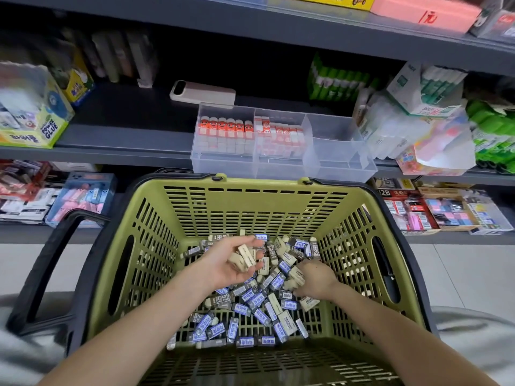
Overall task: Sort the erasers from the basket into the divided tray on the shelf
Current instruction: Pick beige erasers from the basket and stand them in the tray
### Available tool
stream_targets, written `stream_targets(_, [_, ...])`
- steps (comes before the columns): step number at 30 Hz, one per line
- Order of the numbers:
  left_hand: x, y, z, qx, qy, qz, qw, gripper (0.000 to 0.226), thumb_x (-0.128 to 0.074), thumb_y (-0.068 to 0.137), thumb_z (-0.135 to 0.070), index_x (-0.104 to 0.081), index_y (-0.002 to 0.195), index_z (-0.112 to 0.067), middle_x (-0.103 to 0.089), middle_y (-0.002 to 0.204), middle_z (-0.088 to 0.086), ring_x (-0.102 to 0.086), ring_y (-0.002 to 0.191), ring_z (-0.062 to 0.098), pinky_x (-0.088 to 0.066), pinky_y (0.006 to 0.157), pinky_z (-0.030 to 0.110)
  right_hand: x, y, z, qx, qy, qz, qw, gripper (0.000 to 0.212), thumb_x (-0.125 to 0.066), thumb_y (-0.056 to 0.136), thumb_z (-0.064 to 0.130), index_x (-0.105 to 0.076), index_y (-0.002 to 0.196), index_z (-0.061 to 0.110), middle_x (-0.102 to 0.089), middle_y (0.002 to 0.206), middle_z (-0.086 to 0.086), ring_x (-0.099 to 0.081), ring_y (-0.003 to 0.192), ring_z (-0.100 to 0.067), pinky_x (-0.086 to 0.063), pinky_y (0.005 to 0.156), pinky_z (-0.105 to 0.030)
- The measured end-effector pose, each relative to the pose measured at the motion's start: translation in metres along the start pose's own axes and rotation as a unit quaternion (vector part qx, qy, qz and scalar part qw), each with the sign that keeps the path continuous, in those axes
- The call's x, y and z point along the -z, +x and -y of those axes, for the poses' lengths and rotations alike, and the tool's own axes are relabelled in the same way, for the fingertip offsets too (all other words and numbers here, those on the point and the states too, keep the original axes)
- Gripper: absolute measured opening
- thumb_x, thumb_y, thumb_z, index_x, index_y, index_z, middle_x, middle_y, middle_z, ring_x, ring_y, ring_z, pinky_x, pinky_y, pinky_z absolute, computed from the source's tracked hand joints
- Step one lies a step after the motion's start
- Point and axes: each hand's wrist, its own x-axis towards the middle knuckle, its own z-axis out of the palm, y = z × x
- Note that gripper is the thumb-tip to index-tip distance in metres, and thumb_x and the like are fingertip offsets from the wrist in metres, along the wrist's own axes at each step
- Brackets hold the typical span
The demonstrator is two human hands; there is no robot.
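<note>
Several cream erasers (pixel 245 257) are being held in the left hand (pixel 220 266), which is being kept palm up over the basket (pixel 267 188). Its fingers (pixel 245 240) are being curled round the handful.

Beside it, the right hand (pixel 315 278) is being pressed palm down into the loose pile of erasers (pixel 250 310) on the basket floor. Its fingers are being hidden among the pieces, touching a cream one. Whether anything is being grasped cannot be told.

Pile noted: cream blocks are being mixed with pieces in blue-and-grey sleeves, some marked 2B. They are being spread over the middle and near part of the basket floor. Green slatted plastic is being shown by the basket, along with a black rim and a black handle (pixel 41 268) folded down on the left side.

Beyond the basket's far rim, a clear divided tray (pixel 223 164) is being carried at the front edge of the dark shelf (pixel 125 135). Three compartments are being shown side by side. The left one is being filled by upright erasers with orange sleeves (pixel 225 128), the middle one by red-and-white erasers (pixel 281 135).

Behind the tray a pale pink case (pixel 203 93) is lying flat. At the shelf's left end a glue box (pixel 41 126) is standing, and green glue sticks (pixel 340 82) are being stocked at the right rear.
</note>
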Motion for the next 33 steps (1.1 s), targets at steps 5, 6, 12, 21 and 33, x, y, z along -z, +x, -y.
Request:
stream_targets(5, [0.005, 0.003, 0.005, 0.022, -0.018, -0.002, 1.0, 0.036, -0.075, 0.067, -0.025, -0.075, 0.094, -0.002, -0.068, 0.084, 0.017, -0.064, 0.076, 0.029, -0.057, 0.06, 0.035, 0.018, -0.014, 0.011, 0.001, 0.188, 0.024, 0.982, 0.028, -0.065, 0.083, 0.036, -0.053, 0.082, 0.011, -0.055, 0.069, 0.0, -0.054, 0.058, -0.012, -0.044, 0.05, -0.026])
stream_targets(6, [0.005, 0.003, 0.006, 0.025, -0.014, -0.005, 1.0, 0.036, -0.075, 0.068, -0.027, -0.076, 0.094, -0.003, -0.067, 0.087, 0.017, -0.063, 0.079, 0.029, -0.057, 0.061, 0.036, 0.024, -0.019, 0.016, 0.017, 0.238, 0.021, 0.971, 0.024, -0.066, 0.084, 0.033, -0.055, 0.085, 0.011, -0.054, 0.067, 0.001, -0.05, 0.051, -0.006, -0.04, 0.046, -0.023])
stream_targets(12, [-0.003, -0.004, 0.008, 0.043, -0.058, 0.024, 0.997, 0.046, -0.075, 0.067, -0.042, -0.076, 0.093, -0.005, -0.064, 0.097, 0.02, -0.062, 0.087, 0.035, -0.057, 0.071, 0.043, 0.086, -0.056, 0.061, 0.142, 0.391, -0.091, 0.905, 0.008, -0.066, 0.085, 0.026, -0.062, 0.092, 0.024, -0.07, 0.086, -0.007, -0.062, 0.07, -0.017, -0.05, 0.064, -0.033])
stream_targets(21, [-0.021, -0.038, -0.019, 0.014, -0.243, 0.175, 0.954, 0.038, -0.076, 0.067, -0.03, -0.068, 0.082, 0.004, -0.06, 0.077, 0.014, -0.061, 0.055, 0.023, -0.054, 0.043, 0.027, 0.134, -0.073, 0.099, 0.235, 0.224, -0.197, 0.925, 0.036, -0.05, 0.095, 0.031, -0.055, 0.128, 0.018, -0.062, 0.112, 0.002, -0.052, 0.103, -0.013, -0.042, 0.091, -0.03])
stream_targets(33, [-0.025, -0.08, -0.079, -0.103, -0.216, 0.175, 0.955, 0.026, -0.061, 0.077, -0.023, -0.076, 0.088, -0.004, -0.064, 0.093, 0.02, -0.064, 0.076, 0.03, -0.05, 0.04, 0.024, 0.198, -0.023, 0.053, -0.022, 0.21, -0.466, 0.86, 0.038, -0.037, 0.098, 0.037, -0.057, 0.102, 0.005, -0.06, 0.091, -0.01, -0.057, 0.083, -0.03, -0.034, 0.063, -0.033])
